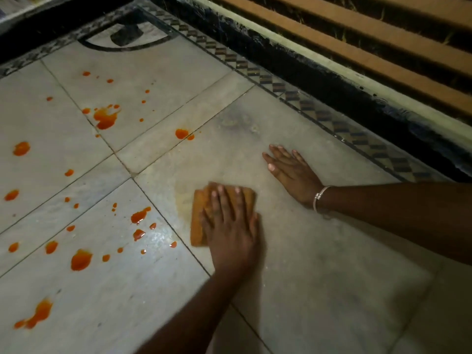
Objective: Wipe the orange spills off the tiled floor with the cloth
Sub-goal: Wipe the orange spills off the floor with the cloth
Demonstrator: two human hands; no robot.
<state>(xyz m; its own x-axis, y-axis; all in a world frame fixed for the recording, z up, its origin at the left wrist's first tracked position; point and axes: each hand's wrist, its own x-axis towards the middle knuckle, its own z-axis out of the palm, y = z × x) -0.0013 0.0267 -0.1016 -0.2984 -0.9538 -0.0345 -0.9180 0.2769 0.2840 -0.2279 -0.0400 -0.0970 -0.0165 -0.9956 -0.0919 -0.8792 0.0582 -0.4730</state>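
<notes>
Head view: the folded, orange-stained rectangular cloth (222,215) is pinned flat on the pale tiled floor (319,264) under the left hand (229,226), fingers spread; the right hand (293,172) is braced open-palmed just beside it. The cloth is judged soft, light and damp, best pressed from above at its centre, with wet orange spills (104,117) left to its left.

Cloth (222,215) flat on tiled floor (319,264), near centre. Left hand (231,227) on top of cloth, palm down, fingers spread. Right hand (291,171) flat on floor just right of and behind cloth, not touching it. Bracelet (319,198) on right wrist. Spills (104,118) scattered left of cloth, across several tiles; none right of it. Smear (182,200) on floor touching cloth's left edge. Patterned border strip (316,111) behind right hand; slatted frame (383,39) beyond strip.
</notes>
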